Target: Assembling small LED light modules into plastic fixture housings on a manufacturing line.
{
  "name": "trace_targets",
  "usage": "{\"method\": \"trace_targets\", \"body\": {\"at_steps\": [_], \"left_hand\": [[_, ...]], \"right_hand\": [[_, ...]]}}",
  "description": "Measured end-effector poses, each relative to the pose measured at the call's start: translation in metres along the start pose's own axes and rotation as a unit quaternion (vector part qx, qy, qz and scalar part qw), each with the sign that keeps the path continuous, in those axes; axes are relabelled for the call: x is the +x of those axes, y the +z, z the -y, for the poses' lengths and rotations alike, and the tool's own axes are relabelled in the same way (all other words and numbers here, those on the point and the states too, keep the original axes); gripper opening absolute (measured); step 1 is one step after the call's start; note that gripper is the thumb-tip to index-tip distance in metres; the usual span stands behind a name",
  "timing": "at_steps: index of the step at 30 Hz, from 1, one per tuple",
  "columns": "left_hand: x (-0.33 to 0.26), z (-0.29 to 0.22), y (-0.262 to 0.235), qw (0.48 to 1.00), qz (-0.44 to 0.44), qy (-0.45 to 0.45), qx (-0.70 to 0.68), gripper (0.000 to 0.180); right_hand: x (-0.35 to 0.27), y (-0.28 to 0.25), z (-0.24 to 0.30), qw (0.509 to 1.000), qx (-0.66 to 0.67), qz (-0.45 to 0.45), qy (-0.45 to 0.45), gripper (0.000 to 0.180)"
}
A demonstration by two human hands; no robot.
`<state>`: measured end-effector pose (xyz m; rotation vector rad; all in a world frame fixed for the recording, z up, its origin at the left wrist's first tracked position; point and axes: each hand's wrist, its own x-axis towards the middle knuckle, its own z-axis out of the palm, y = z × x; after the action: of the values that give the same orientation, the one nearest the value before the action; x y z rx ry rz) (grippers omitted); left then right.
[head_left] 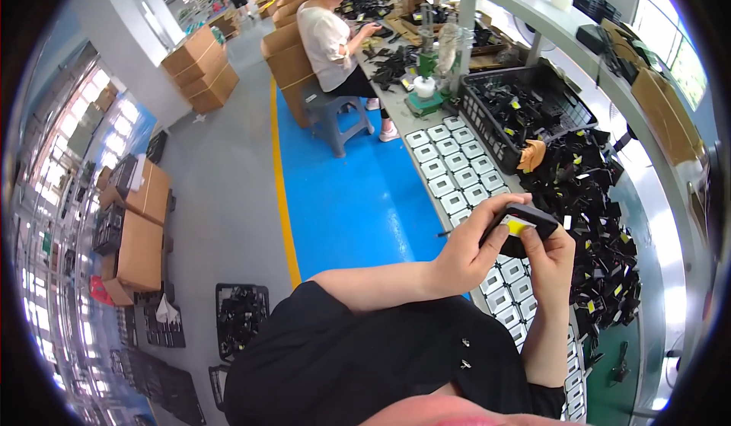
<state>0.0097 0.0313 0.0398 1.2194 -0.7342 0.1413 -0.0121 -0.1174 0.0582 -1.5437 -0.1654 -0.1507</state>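
A small black case with a bright yellow panel on a white plate is held up between both my hands, over the workbench. My left hand grips its left end, with the thumb pressed at the edge of the yellow panel. From the other side my right hand clasps it, thumb also on the panel's edge and fingers hidden behind. Below and beyond my hands, rows of white square frames with grey centres line the bench. Right beside them lies a large heap of black parts, some with yellow panels.
A black crate of similar parts stands farther up the bench, near a green hand press. A shelf runs along the right. A co-worker sits at the far end by a blue stool. Cardboard boxes stand left.
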Motion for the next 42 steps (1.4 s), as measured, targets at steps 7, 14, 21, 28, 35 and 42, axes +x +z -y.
{"method": "trace_targets", "body": {"at_steps": [7,14,21,28,35,42], "left_hand": [[0.018,-0.004,-0.006,0.987,0.038,-0.098,0.121,0.026],[0.018,0.002,0.013,0.985,0.054,-0.118,0.118,0.026],[-0.001,0.014,-0.001,0.985,0.036,-0.093,0.143,0.023],[-0.043,0.007,-0.048,0.957,0.036,-0.269,0.099,0.054],[-0.087,0.0,-0.097,0.934,-0.075,-0.314,0.154,0.048],[-0.089,0.008,-0.084,0.924,-0.082,-0.334,0.166,0.041]], "right_hand": [[0.006,-0.008,0.001,0.974,-0.193,-0.079,-0.092,0.015],[-0.003,-0.032,0.006,0.974,-0.21,-0.052,-0.072,0.017],[-0.005,-0.022,-0.006,0.974,-0.221,-0.004,-0.057,0.017],[0.041,-0.02,-0.064,0.943,-0.099,0.251,0.192,0.029],[0.204,-0.066,-0.118,0.972,0.169,-0.068,0.151,0.024],[0.189,-0.086,-0.091,0.985,0.059,-0.128,0.103,0.034]]}}
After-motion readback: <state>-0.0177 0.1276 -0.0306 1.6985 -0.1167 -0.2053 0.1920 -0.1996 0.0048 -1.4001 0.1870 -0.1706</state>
